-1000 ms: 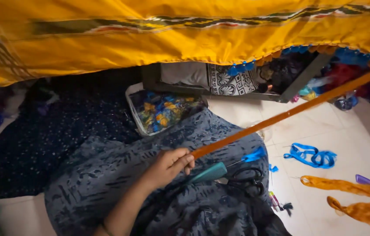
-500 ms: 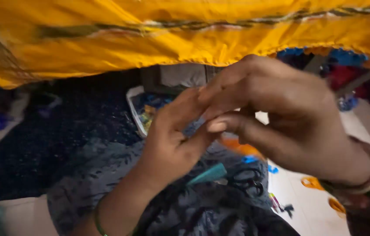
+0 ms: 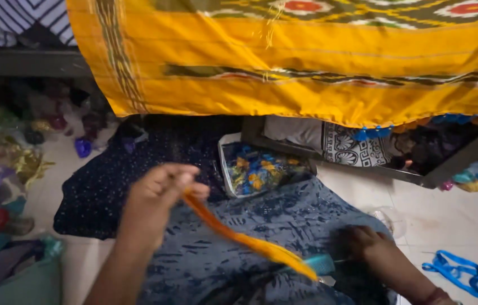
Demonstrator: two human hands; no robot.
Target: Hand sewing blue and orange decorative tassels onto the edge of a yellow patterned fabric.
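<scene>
Pinching the orange strip [image 3: 239, 237] at ten o'clock, left hand [image 3: 157, 195] clamps its end; right hand [image 3: 371, 245], grip unclear, should keep it taut.

Pale tiled floor [image 3: 453, 220] beneath yellow hanging cloth [image 3: 307, 73]

A long, narrow strip of orange-yellow fabric [image 3: 239, 234] is held pinched at its upper end by the fingers of the left hand [image 3: 157, 197]. From there it is stretched slanting down to the right, above the blue-grey printed cloth [image 3: 284, 226] spread below. The strip is seen slightly twisted and blurred; its lower end widens a little and lies just beside a small teal plastic object [image 3: 321, 264], close to the right hand [image 3: 366, 243] resting on the cloth.
</scene>
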